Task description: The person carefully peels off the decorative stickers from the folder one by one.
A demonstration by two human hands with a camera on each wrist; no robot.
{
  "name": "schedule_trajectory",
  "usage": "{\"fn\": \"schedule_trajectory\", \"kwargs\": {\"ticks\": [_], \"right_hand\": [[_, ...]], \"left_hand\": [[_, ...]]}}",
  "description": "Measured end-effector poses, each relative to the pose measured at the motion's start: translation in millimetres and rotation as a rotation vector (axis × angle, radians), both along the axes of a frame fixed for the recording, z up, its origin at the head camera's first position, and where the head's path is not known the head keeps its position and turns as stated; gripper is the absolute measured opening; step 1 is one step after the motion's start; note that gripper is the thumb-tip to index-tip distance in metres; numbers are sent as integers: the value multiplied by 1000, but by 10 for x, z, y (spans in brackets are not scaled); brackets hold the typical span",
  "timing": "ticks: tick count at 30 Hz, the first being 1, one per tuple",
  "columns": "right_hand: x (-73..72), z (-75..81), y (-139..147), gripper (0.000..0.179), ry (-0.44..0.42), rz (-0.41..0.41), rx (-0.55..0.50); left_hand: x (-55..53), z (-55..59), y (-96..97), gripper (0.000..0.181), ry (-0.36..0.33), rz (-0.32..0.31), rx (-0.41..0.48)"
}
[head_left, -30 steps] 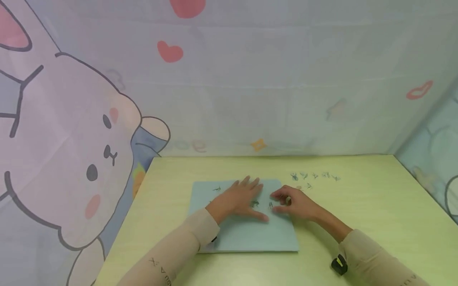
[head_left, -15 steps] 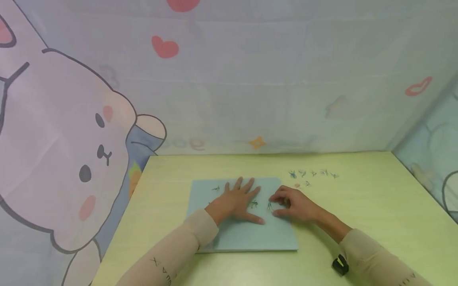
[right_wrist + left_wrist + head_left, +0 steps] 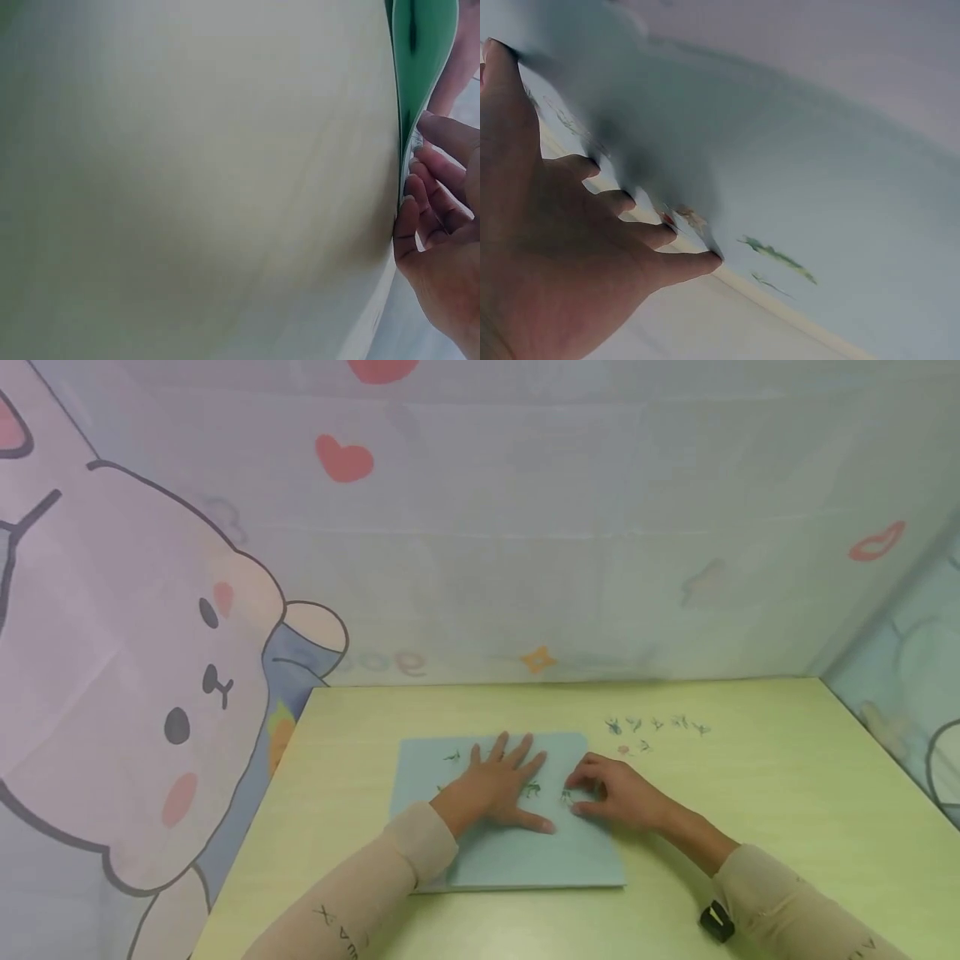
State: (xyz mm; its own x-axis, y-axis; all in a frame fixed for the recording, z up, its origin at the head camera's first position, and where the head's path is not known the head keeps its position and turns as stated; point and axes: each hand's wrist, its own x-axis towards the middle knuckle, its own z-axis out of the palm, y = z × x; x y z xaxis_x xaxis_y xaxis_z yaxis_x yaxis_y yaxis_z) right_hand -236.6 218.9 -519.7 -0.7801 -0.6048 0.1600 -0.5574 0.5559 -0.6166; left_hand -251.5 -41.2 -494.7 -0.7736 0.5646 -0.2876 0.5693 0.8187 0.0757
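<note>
My left hand (image 3: 495,789) lies spread on a light blue folder (image 3: 525,864), fingers straight and apart. Green plant stickers show around it, one sticker (image 3: 532,789) just right of the hand and another (image 3: 453,756) near the folder's upper left. Near the folder's right edge, my right hand (image 3: 622,789) has its fingers bent and its thumb and forefinger at a small plant sticker (image 3: 566,797). From the right wrist, the right hand's fingertips (image 3: 421,124) are at the folder's edge. In the left wrist view, a long green sticker (image 3: 780,259) lies beyond the fingers.
Several small plant cutouts (image 3: 633,724) lie in a row on the pale yellow table (image 3: 750,810) behind the right hand, with a pinkish one (image 3: 624,750) nearer. A black clip-like device (image 3: 717,922) sits by the right sleeve. A printed curtain (image 3: 480,527) backs the table.
The left hand's fingers have spread wider apart on the folder. The sticker at the right fingertips has shifted slightly and shows greener. The right hand has barely moved.
</note>
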Motion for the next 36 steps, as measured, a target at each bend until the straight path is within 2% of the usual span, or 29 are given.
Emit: {"fn": "schedule_trajectory", "kwargs": {"ticks": [3, 12, 20, 25, 31, 36], "right_hand": [[16, 4, 8, 22, -17, 5, -16], [15, 50, 23, 23, -147, 19, -48], [-13, 46, -7, 15, -183, 15, -61], [-37, 43, -16, 10, -232, -8, -68], [-45, 31, -4, 12, -310, -20, -140], [-49, 23, 6, 23, -336, -45, -187]], "left_hand": [[8, -22, 10, 120, -1, -2, 3], [22, -45, 27, 120, -12, 16, 5], [53, 68, 16, 118, -26, 25, 12], [48, 54, 14, 118, -22, 24, 16], [63, 60, 10, 118, -21, 27, 26], [63, 49, 6, 118, -15, 25, 26]]}}
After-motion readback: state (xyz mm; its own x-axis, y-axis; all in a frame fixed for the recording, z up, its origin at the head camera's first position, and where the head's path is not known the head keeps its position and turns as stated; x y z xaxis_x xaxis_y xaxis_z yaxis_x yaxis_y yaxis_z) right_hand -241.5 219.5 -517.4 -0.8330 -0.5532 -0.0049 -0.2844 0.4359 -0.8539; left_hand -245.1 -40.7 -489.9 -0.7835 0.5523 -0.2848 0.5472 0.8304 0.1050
